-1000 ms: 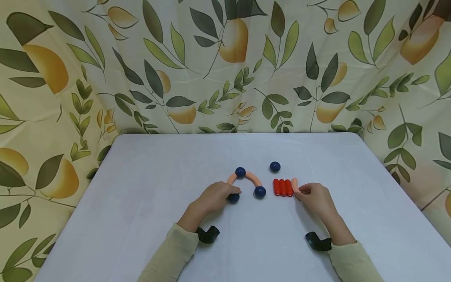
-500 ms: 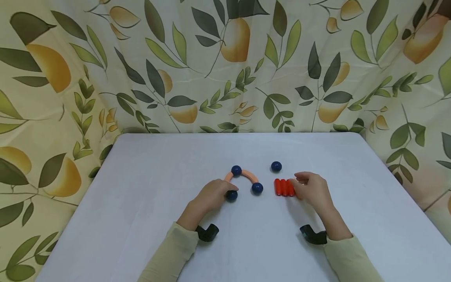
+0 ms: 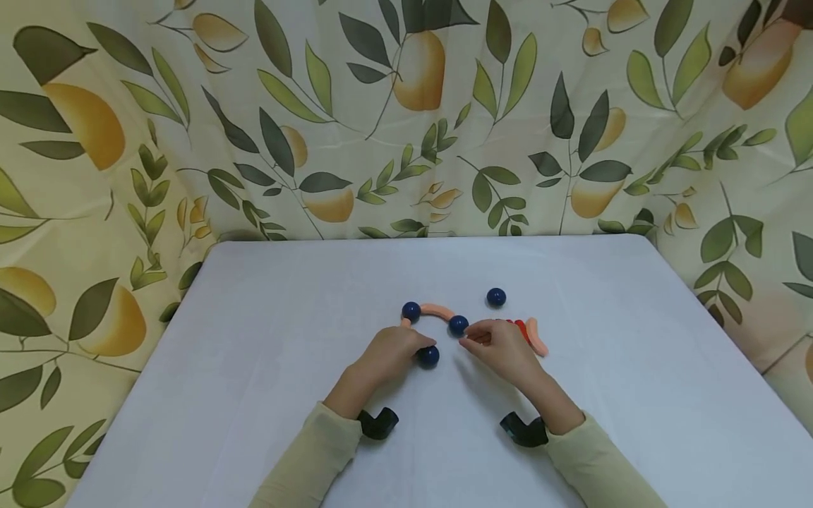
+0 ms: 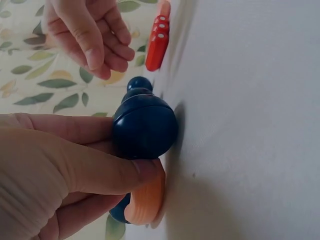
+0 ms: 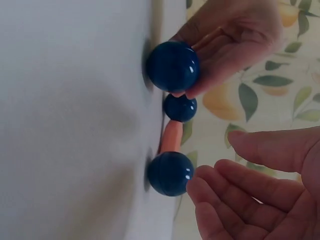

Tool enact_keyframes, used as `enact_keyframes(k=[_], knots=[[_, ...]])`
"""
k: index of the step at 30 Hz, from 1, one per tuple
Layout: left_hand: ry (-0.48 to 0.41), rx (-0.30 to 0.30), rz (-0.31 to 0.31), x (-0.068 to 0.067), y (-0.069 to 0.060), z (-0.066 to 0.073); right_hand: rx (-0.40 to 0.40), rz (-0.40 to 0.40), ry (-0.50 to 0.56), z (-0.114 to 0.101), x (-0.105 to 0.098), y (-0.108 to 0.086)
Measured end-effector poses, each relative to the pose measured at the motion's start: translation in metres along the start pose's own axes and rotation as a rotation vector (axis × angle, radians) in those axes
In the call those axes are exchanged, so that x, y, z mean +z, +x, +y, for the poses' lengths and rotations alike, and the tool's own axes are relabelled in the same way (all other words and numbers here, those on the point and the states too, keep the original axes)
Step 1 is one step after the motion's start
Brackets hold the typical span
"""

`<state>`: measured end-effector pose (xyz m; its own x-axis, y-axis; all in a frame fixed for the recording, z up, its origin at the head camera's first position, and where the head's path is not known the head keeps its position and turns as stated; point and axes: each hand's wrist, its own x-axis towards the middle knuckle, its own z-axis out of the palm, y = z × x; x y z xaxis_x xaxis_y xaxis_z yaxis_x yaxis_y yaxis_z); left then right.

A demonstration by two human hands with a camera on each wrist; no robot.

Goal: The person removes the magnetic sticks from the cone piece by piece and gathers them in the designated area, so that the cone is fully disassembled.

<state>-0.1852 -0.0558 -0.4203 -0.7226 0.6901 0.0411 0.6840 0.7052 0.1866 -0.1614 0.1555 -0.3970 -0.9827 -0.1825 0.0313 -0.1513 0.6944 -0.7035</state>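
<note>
Pinching the left orange curve (image 4: 147,200) by the near blue ball (image 3: 429,358) is the left hand (image 3: 395,354); the empty right hand (image 3: 504,349), fingers parted from thumb, is at a farther blue ball (image 3: 458,324).

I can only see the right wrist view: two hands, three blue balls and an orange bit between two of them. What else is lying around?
Observer: Three red sticks lie side by side, shown in the left wrist view.
Visitor: Anything else I'm missing?
Observer: Yes, the head view shows a fourth blue ball lying apart from the others.
Visitor: And the left hand, what is its thumb on?
Observer: A curved orange piece, seen from the left wrist.
</note>
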Motion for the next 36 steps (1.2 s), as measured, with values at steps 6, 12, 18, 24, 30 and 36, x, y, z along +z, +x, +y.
enact_keyframes(k=[6,12,18,24,30,36], knots=[[0.007,-0.016,0.0,0.002,0.002,0.002,-0.007,-0.045,0.001,-0.001,0.008,0.001],[-0.039,0.023,0.013,0.003,0.006,0.006,-0.013,-0.153,0.022,-0.003,0.017,0.001],[-0.04,-0.03,-0.013,0.001,0.004,0.003,-0.023,-0.205,-0.011,-0.002,0.029,0.004],[-0.057,-0.008,0.013,0.001,0.001,-0.001,-0.108,-0.206,-0.052,0.002,0.036,0.004],[-0.121,-0.01,0.021,0.006,0.005,-0.002,-0.157,-0.201,-0.07,0.002,0.03,0.0],[-0.072,-0.048,0.005,0.005,0.004,0.001,-0.03,-0.157,-0.096,0.004,0.015,-0.001]])
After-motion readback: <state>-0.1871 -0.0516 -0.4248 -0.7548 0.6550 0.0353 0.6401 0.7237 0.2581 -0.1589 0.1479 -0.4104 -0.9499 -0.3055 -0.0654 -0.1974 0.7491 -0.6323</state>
